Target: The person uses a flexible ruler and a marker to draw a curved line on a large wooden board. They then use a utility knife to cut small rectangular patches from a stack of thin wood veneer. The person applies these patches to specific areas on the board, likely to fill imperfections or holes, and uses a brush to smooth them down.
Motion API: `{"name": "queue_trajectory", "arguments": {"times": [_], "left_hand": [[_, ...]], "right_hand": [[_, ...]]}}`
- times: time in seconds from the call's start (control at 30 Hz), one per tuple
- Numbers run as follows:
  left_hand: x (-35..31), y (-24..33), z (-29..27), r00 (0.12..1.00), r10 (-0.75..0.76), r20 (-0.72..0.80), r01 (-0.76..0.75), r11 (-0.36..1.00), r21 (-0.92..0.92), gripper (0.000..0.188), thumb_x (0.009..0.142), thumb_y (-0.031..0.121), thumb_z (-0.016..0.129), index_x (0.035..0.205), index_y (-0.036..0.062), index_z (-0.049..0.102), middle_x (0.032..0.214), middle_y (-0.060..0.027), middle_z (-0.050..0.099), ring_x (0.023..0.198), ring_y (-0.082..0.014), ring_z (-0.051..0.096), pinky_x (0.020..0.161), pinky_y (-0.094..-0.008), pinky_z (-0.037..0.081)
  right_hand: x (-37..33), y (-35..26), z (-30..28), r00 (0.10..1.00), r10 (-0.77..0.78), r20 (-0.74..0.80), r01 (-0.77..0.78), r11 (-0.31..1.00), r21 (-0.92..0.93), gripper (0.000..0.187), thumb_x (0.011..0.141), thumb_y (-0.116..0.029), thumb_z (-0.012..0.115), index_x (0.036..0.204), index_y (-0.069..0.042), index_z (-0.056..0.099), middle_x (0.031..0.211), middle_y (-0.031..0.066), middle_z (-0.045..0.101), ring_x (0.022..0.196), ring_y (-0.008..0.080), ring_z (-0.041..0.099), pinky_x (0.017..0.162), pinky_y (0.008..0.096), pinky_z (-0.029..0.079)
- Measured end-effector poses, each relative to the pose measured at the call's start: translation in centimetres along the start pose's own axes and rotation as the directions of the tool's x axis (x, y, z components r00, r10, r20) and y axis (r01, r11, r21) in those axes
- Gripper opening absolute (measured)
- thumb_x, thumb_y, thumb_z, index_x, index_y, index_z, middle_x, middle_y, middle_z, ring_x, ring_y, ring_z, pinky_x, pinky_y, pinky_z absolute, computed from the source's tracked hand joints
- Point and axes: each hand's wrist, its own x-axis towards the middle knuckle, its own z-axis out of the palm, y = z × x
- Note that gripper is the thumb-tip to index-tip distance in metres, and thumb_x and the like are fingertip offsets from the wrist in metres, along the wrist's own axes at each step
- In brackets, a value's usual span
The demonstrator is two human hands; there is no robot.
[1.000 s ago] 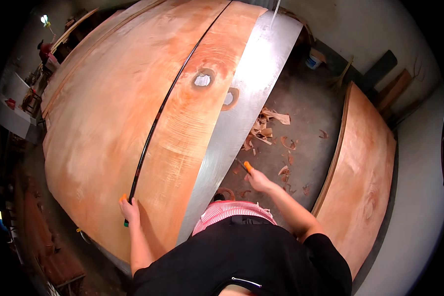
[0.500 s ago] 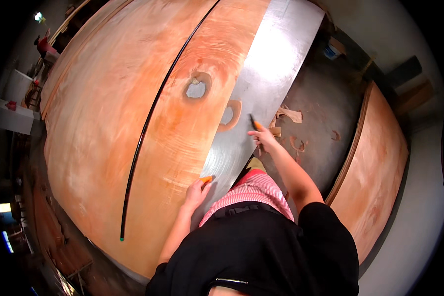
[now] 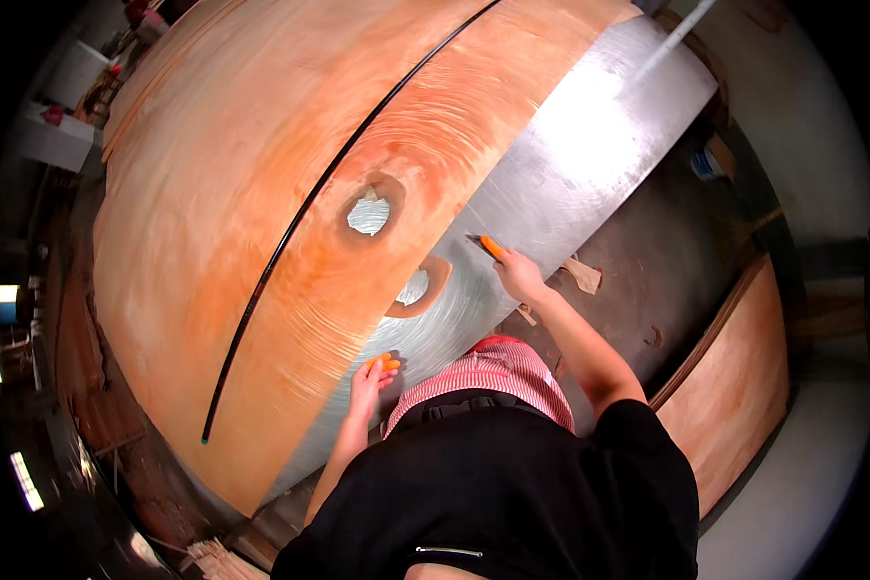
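My right hand (image 3: 520, 278) is closed around the orange handle of a utility knife (image 3: 494, 248). Its dark tip points left, over the bare metal close to the veneer's edge; whether it touches is unclear. At the near edge, my left hand (image 3: 364, 391) pinches a small orange object (image 3: 388, 362) whose kind I cannot make out. The large orange-brown wood veneer sheet (image 3: 251, 164) lies on a shiny metal tabletop (image 3: 570, 159). One irregular hole in it shows metal. Between my hands, a C-shaped brown veneer piece (image 3: 442, 280) sits against the sheet's cut edge.
A long thin black rod (image 3: 304, 206) lies bent-looking across the veneer. Veneer scraps (image 3: 583, 275) are on the floor to the right. A stack of wood sheets (image 3: 730, 387) stands farther right, a bucket (image 3: 706, 164) at the far right.
The view has turned and shifted over the table. My right hand has brought the knife nearer the veneer's edge, its tip swinging leftward. My left hand still pinches the orange object.
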Motion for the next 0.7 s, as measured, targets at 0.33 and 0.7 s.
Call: {"name": "queue_trajectory", "arguments": {"times": [0.33,0.7], "left_hand": [[2.1,-0.9,-0.6,0.977,-0.172,-0.125,-0.043,0.413,-0.91,0.04,0.081,0.039,0.048,0.101,0.0041,0.05,0.094,-0.0093,0.059,0.084,-0.0174,0.056,0.071,-0.0271,0.047],[3.0,-2.2,-3.8,0.866,-0.175,-0.468,-0.371,0.401,-0.837,0.02,0.081,0.023,0.053,0.095,0.0077,0.053,0.087,-0.0028,0.058,0.082,-0.0144,0.054,0.068,-0.0238,0.046]], "right_hand": [[5.1,-0.6,-0.4,0.97,-0.209,-0.125,0.213,0.977,0.018,0.019,0.072,-0.017,0.054,0.088,-0.006,0.054,0.077,0.0129,0.055,0.071,0.0288,0.055,0.062,0.0351,0.045],[19.6,3.6,-0.3,0.905,0.4,0.147,-0.224,0.154,0.962,0.026,0.076,-0.022,0.058,0.06,-0.012,0.041,0.048,-0.0046,0.032,0.037,0.0071,0.03,0.036,0.0226,0.021]]}}
